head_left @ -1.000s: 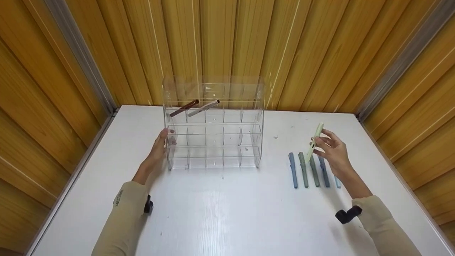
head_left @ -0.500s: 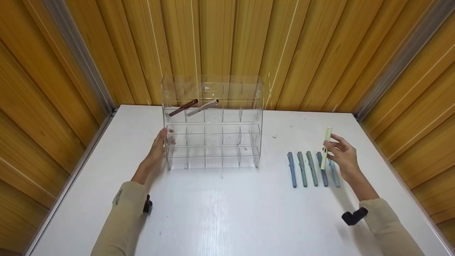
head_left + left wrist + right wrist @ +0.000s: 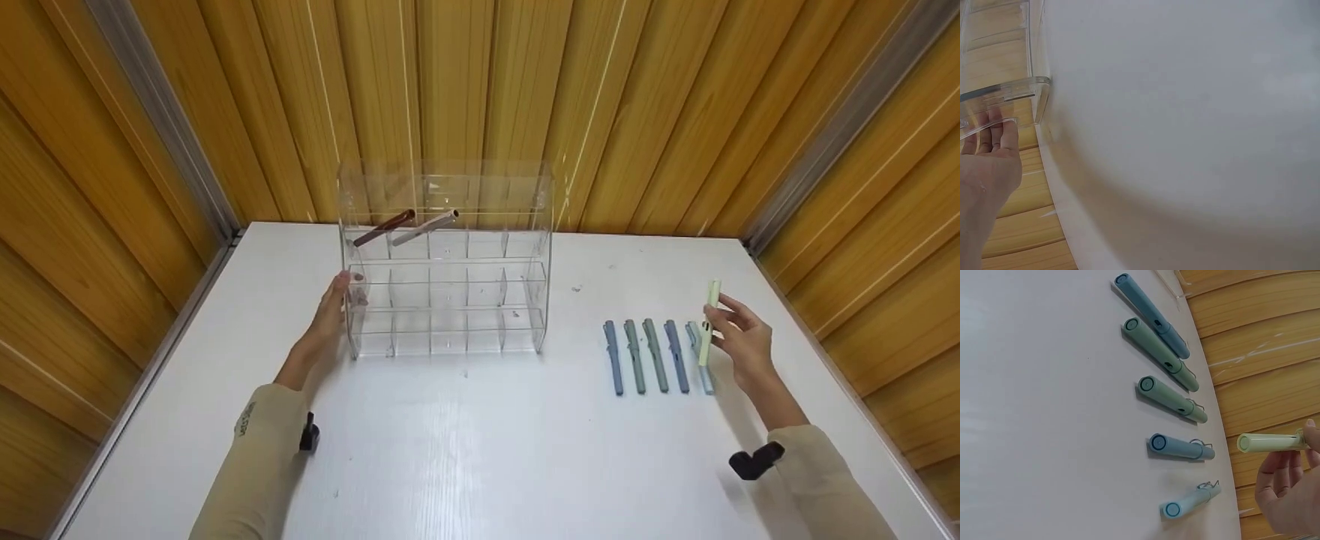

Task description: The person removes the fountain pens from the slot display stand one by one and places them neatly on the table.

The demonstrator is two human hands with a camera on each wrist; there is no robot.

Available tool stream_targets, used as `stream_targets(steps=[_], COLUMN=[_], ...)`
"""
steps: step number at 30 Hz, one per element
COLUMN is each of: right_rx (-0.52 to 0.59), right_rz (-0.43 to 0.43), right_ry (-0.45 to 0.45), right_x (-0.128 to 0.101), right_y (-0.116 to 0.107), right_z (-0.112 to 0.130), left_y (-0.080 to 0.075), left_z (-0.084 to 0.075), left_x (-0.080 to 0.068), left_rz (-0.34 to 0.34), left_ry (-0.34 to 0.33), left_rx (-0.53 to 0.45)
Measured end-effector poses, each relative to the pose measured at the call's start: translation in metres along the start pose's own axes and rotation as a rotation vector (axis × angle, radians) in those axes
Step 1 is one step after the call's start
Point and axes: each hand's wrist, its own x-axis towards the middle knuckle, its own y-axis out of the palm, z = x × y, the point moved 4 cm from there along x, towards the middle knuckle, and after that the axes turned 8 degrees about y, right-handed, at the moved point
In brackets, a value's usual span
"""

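Observation:
In the head view my left hand rests against the left side of a clear acrylic display rack; its fingertips touch the side panel in the left wrist view. A dark brown pen and a pale pink pen lean in the rack's upper left compartments. My right hand pinches a pale green pen between thumb and fingers, above the table. Below it a row of pens lies on the table, with a light blue pen nearest and partly hidden in the head view.
The row also has a blue pen at its left end, two green pens, one of them a green pen, and a darker blue pen. The white table is bounded by wood-patterned walls at the back and sides.
My right hand has moved to the right and slightly toward me with the pale green pen, passing over the row to the light blue pen. My left hand stays at the rack.

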Motion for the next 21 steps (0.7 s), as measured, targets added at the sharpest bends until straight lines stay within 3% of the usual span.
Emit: stream_targets(steps=[5, 14, 21], right_rx=[-0.048, -0.418, -0.683], right_rz=[-0.026, -0.076, -0.047], right_ry=[-0.018, -0.019, -0.105], right_x=[0.007, 0.024, 0.025], right_y=[-0.013, -0.034, -0.039], right_z=[-0.004, -0.016, -0.022], left_y=[-0.001, -0.001, 0.0], left_z=[0.001, 0.001, 0.001], left_x=[-0.001, -0.003, -0.001], left_rz=[-0.011, -0.016, -0.011], left_ry=[0.0, -0.01, -0.001], left_rx=[0.007, 0.032, 0.018])
